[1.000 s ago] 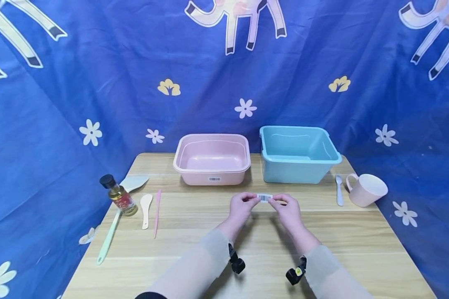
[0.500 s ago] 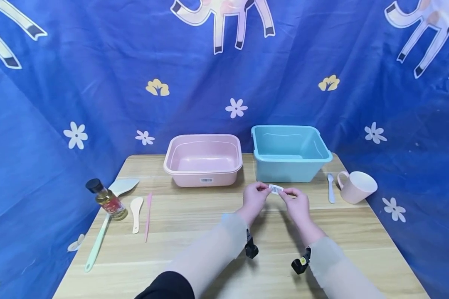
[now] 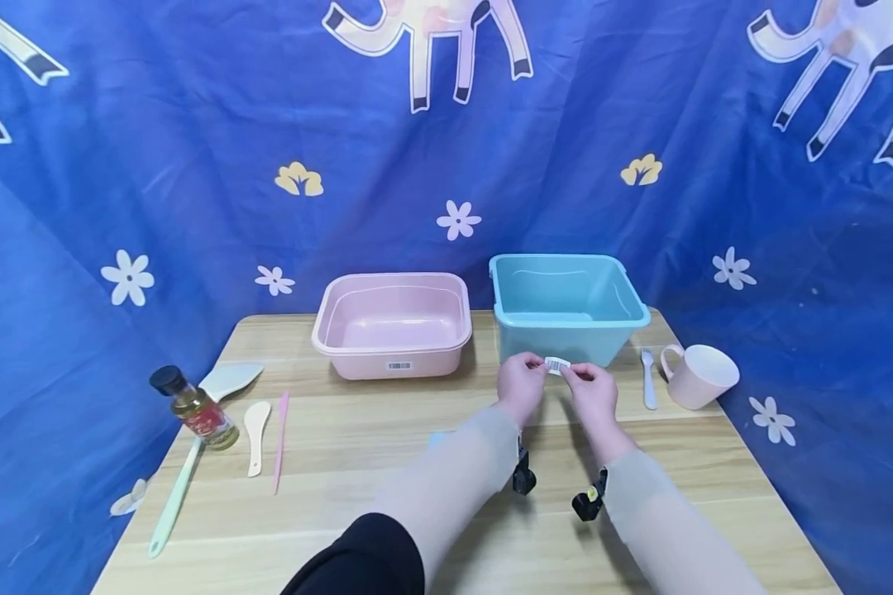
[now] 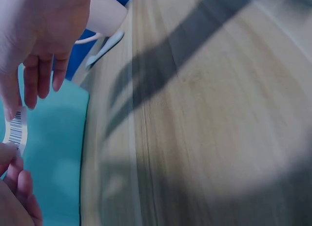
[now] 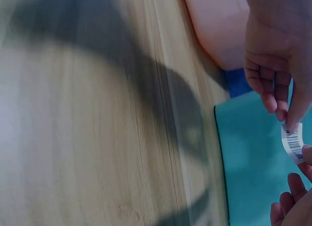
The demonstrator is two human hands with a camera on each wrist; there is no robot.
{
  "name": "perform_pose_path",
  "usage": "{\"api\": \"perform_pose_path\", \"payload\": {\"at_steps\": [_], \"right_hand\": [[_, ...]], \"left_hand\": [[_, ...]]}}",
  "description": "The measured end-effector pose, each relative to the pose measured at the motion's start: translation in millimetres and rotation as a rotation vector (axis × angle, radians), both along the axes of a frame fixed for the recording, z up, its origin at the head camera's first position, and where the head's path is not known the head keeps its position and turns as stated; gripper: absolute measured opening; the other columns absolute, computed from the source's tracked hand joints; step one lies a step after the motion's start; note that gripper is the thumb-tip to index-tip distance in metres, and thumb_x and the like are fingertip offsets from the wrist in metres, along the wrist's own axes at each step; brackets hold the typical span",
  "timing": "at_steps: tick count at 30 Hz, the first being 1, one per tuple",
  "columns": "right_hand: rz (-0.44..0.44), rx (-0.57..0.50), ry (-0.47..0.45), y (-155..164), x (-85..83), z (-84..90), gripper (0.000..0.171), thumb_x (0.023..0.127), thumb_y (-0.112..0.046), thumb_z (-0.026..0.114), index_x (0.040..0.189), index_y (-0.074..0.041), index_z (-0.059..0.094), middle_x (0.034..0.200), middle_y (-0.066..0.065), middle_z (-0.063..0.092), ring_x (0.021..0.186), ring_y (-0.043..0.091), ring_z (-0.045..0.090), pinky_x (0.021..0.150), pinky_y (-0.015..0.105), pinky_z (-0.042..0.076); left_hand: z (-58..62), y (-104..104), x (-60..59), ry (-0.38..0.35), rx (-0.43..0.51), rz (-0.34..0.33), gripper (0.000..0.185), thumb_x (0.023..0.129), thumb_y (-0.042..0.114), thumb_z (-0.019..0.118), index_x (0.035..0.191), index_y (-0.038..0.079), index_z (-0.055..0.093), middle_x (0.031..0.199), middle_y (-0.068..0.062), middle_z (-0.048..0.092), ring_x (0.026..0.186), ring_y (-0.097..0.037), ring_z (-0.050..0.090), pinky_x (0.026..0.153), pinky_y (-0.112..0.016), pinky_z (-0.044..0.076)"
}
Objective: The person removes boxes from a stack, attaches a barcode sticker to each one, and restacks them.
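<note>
A small white barcode sticker (image 3: 557, 365) is stretched between both hands, in front of the blue plastic bin (image 3: 517, 337). My left hand (image 3: 521, 387) pinches its left end between thumb and index finger. The right hand (image 3: 594, 397) pinches the other end the same way. In the left wrist view the sticker (image 4: 16, 131) bows slightly, its printed bars facing the camera. The bin's wall (image 5: 256, 148) fills the background behind it in the right wrist view; whether the sticker touches it I cannot tell. The other fingers of the right hand (image 4: 48, 36) hang loosely.
Left of the bin stands a pink basin (image 3: 392, 364) bearing a barcode sticker (image 3: 399, 365). At right lie a fork (image 3: 648, 380) and a tilted mug (image 3: 703, 377). Far left are a bottle (image 3: 207, 417), spatula (image 3: 171, 512), rice spoon (image 3: 256, 430) and pink stick (image 3: 280, 442).
Both hands have carried the sticker forward and to the right, from the open tabletop to the bin's front. The head view has shifted slightly to the right.
</note>
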State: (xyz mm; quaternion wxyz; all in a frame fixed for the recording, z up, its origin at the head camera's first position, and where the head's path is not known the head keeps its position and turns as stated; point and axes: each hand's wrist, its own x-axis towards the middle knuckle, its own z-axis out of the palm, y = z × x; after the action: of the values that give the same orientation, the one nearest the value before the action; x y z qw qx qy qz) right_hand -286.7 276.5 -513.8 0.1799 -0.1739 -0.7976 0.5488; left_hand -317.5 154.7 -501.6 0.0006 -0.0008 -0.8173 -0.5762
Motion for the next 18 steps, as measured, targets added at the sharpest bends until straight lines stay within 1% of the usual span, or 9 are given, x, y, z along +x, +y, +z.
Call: {"api": "perform_pose_path", "payload": {"at_steps": [4,7,11,14,18], "right_hand": [[-0.038,0.020,0.013,4,-9.2,-3.5,0.016,0.089,-0.014,0.075,0.093,0.002,0.072,0.089,0.015,0.067,0.082,0.024,0.057,0.070,0.030,0.045],[-0.041,0.024,0.003,7,-16.5,-5.9,0.016,0.089,-0.013,0.074,0.094,0.002,0.072,0.092,0.016,0.067,0.085,0.025,0.058,0.073,0.032,0.046],[-0.034,0.016,-0.015,11,-23.7,-5.7,0.015,0.091,-0.012,0.072,0.096,0.002,0.071,0.096,0.017,0.067,0.091,0.028,0.058,0.079,0.037,0.048],[-0.037,0.008,-0.005,13,-26.0,-6.0,0.014,0.091,-0.010,0.070,0.098,0.003,0.072,0.098,0.018,0.067,0.094,0.030,0.059,0.083,0.041,0.049],[-0.044,0.005,0.007,16,-28.5,-8.6,0.014,0.092,-0.009,0.070,0.099,0.003,0.072,0.100,0.019,0.067,0.096,0.031,0.059,0.085,0.042,0.049]], "left_hand": [[-1.7,7,-7.7,-0.003,-0.004,0.009,0.004,0.090,0.014,0.073,0.086,0.012,0.074,0.076,0.006,0.062,0.073,-0.012,0.057,0.068,-0.031,0.049],[-3.7,12,-12.9,-0.014,-0.005,0.015,0.003,0.089,0.012,0.073,0.086,0.013,0.074,0.075,0.006,0.062,0.072,-0.012,0.057,0.068,-0.031,0.049],[-6.1,20,-18.2,-0.033,-0.016,0.013,0.004,0.089,0.014,0.073,0.085,0.013,0.074,0.075,0.007,0.063,0.072,-0.012,0.057,0.069,-0.031,0.049],[-7.3,26,-20.6,-0.040,-0.040,0.001,0.005,0.091,0.015,0.071,0.088,0.013,0.075,0.079,0.008,0.065,0.077,-0.012,0.059,0.073,-0.032,0.050],[-7.8,33,-24.3,-0.037,-0.074,-0.008,0.007,0.092,0.016,0.069,0.093,0.014,0.076,0.086,0.008,0.068,0.085,-0.012,0.061,0.079,-0.031,0.051]]}}
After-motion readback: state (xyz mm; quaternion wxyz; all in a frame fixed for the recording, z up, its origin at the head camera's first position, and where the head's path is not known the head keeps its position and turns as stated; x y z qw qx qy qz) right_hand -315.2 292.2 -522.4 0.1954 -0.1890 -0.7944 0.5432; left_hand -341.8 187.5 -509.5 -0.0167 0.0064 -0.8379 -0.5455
